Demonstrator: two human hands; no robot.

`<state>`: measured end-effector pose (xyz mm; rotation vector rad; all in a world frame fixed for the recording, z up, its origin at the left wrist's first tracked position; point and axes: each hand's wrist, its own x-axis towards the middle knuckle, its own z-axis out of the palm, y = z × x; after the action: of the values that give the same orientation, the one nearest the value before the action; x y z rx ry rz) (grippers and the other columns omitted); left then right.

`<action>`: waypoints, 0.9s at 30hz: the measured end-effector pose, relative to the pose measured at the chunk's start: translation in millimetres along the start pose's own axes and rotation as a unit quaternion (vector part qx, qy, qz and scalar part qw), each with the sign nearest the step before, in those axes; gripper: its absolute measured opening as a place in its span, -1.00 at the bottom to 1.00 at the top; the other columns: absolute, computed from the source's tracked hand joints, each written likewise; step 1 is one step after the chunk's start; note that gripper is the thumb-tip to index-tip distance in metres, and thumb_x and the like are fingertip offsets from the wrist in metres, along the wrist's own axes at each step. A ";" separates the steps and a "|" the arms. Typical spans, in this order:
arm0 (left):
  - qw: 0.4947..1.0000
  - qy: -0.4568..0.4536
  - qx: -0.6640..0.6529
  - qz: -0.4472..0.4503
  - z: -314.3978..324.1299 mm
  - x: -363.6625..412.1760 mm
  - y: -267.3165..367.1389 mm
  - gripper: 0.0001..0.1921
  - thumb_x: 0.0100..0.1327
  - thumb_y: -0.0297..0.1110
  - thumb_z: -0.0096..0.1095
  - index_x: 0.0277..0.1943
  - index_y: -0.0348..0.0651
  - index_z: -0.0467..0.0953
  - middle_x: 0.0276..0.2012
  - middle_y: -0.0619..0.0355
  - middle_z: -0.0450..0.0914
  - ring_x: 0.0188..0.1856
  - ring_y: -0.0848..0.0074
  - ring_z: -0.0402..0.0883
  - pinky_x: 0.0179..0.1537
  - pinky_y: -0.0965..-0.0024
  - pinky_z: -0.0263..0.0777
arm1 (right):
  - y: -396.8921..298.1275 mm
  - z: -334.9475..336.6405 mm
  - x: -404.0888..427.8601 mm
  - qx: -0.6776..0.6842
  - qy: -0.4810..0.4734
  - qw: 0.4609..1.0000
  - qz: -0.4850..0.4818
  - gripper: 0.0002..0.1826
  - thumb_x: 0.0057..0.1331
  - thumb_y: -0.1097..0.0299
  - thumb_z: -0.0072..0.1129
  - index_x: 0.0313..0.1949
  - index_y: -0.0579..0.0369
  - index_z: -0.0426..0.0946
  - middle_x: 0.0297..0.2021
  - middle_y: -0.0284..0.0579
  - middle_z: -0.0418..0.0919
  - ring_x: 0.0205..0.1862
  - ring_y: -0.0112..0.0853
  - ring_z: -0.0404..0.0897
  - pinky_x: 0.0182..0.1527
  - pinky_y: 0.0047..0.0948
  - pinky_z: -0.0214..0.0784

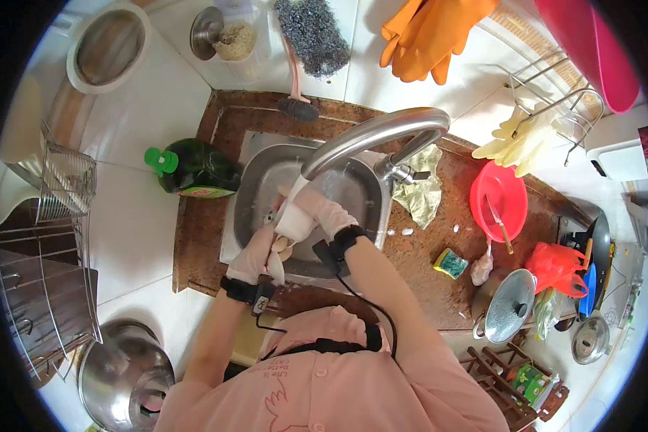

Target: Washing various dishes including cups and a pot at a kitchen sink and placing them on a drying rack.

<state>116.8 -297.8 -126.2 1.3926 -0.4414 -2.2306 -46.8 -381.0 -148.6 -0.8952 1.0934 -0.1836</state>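
Note:
Water runs from the curved metal faucet [375, 135] into the stainless steel sink [375, 216]. Under the stream my right hand [321, 208], in a thin pale glove, is at a small white cup or bowl [296, 220]. My left hand [254, 254], gloved too, grips several pale utensils, perhaps spoons [281, 252], just below the cup. Both hands are over the sink's near left part, close together. Black straps with small devices circle both wrists. The fingers of both hands are partly hidden by the cup and the water.
A green detergent bottle [200, 170] stands left of the sink. On the right of the counter are a crumpled cloth [421, 186], a sponge [451, 263], a red plastic basin [499, 189] with a knife [498, 222] across it, and a lidded pot [502, 305]. Orange gloves [429, 38] hang on the wall.

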 end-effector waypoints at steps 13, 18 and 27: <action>0.973 0.052 -0.210 0.081 18.7 74.5 15.5 -0.55 0.36 0.09 -0.08 0.00 -0.12 0.44 -0.23 0.15 0.56 -0.28 0.46 0.57 -0.26 0.39 0.48 | 50.6 52.1 -32.7 0.158 0.280 0.920 -0.224 -0.52 0.34 0.09 0.08 0.17 0.04 0.34 -0.09 -0.20 0.46 -0.03 -0.45 0.42 0.02 -0.43 0.30; 0.986 0.031 -0.033 0.158 42.1 75.0 12.9 -0.66 0.32 -0.10 0.11 -0.02 -0.16 0.44 -0.23 0.17 0.55 -0.25 0.44 0.57 -0.23 0.34 0.51 | 59.8 54.7 -37.1 0.131 0.375 0.897 -0.194 -0.56 0.34 0.19 0.07 0.12 0.16 0.38 -0.11 -0.02 0.54 -0.18 -0.25 0.58 -0.15 -0.38 0.46; 0.962 0.126 0.231 0.069 19.4 63.3 15.4 -0.70 0.29 -0.16 0.16 -0.14 -0.26 0.52 -0.34 0.19 0.59 -0.28 0.47 0.60 -0.24 0.36 0.48 | 71.9 -15.7 -42.5 -0.306 0.434 0.832 -0.158 -0.64 0.33 0.23 0.03 0.03 0.18 0.41 -0.33 0.07 0.57 -0.27 -0.15 0.61 -0.34 -0.27 0.49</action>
<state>79.0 -344.8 -157.5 1.7861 -0.9811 -1.8727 -100.8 -319.9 -172.5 -1.6577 1.9021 -0.5783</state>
